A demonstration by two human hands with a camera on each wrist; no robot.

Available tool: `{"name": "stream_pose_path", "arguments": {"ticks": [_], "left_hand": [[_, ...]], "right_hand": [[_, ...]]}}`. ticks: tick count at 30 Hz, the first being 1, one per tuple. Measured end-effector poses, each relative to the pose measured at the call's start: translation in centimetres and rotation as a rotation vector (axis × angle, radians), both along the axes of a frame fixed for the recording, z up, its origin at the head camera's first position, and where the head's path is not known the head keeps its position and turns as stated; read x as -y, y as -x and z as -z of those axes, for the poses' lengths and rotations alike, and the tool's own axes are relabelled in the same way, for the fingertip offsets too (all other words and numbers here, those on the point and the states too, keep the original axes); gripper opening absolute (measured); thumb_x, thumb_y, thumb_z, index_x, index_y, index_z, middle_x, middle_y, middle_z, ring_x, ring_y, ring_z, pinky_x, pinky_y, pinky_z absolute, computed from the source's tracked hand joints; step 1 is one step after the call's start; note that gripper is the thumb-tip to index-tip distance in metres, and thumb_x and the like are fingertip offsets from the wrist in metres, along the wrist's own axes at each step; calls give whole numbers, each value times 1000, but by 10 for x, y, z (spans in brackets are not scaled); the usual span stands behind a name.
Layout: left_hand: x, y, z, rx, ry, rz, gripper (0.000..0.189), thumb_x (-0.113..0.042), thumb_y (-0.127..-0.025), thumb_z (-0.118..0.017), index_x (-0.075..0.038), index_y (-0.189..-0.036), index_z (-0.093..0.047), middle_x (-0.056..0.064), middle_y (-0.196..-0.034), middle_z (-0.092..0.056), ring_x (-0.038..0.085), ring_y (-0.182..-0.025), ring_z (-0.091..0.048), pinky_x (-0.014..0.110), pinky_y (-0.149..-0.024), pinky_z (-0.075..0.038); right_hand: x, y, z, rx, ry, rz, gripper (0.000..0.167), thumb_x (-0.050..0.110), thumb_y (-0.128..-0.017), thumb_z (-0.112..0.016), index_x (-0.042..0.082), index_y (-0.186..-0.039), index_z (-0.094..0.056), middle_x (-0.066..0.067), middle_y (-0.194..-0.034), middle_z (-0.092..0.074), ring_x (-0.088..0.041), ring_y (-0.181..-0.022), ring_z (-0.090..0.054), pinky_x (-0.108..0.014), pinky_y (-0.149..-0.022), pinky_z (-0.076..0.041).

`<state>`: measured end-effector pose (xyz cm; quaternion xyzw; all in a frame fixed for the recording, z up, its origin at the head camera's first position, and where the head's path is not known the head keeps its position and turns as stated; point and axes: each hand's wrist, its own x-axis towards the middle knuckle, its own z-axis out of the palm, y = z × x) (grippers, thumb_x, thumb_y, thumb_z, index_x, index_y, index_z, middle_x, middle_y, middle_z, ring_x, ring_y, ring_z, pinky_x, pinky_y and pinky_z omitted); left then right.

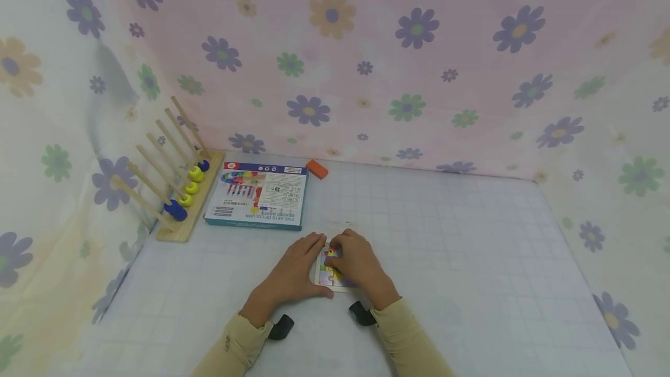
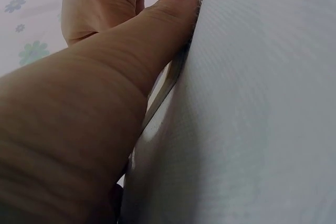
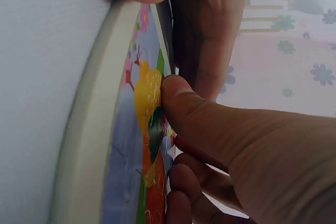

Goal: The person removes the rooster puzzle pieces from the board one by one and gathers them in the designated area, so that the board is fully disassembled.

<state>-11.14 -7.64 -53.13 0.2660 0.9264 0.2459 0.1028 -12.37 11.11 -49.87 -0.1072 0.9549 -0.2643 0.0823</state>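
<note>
A small jigsaw puzzle (image 1: 325,277) with a bright cartoon picture lies in a pale frame on the table before me. My left hand (image 1: 294,269) holds its left side, thumb at the near edge and fingers at the far left corner. Over the right part is my right hand (image 1: 357,260), its fingers curled and its thumb on the picture. In the right wrist view that thumb (image 3: 181,95) touches the surface beside a yellow bird (image 3: 148,87). I cannot tell whether the right fingers pinch a piece.
Left of the hands lies a flat printed box (image 1: 256,196), with an orange block (image 1: 317,169) by its far right corner. A wooden stand (image 1: 180,228) with upright pegs and blue and yellow beads stands farther left. Flowered cloth (image 1: 366,92) hangs behind and at both sides.
</note>
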Motion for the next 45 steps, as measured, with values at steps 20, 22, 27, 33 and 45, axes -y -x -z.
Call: {"name": "stream_pose_path", "arguments": {"ticks": [20,22,27,33,45], "left_hand": [[-1,-1,1,15,7,16,119,-66,-72,-82,-14,-163,-26,4,-168,-29,25,-157,-26,47,-130,-27],[-1,-1,1,20,10,11,119,-66,-72,-83,-14,-163,-26,4,-168,-29,25,-157,-26,47,-130,-27],[1,-1,-3,22,21,3,120,-66,-72,-83,-14,-163,-25,4,-169,-28,25,-157,-26,47,-130,-27],[4,-1,-4,16,26,2,121,-67,-72,-82,-13,-163,-25,4,-169,-28,26,-157,-25,48,-130,-28],[3,-1,-1,1,44,-17,124,-71,-70,-81,-11,-163,-25,5,-170,-25,26,-159,-21,49,-130,-27]], "right_hand": [[-5,11,-5,130,-35,-31,43,31,-80,-89,7,-109,-69,-3,-107,-62,-14,-87,-57,-33,-83,-58],[-5,12,-5,133,-35,-42,44,31,-80,-89,7,-110,-68,-3,-108,-63,-15,-88,-58,-35,-85,-58],[-4,14,-4,117,-26,-51,44,32,-80,-89,8,-109,-65,-4,-109,-63,-16,-92,-59,-38,-91,-59],[-2,13,-2,99,-1,-57,34,29,-80,-89,13,-101,-68,1,-108,-63,-14,-93,-60,-37,-93,-59],[-2,9,0,59,9,-11,42,28,-79,-89,8,-112,-73,-1,-107,-66,-17,-98,-62,-39,-94,-59]]}}
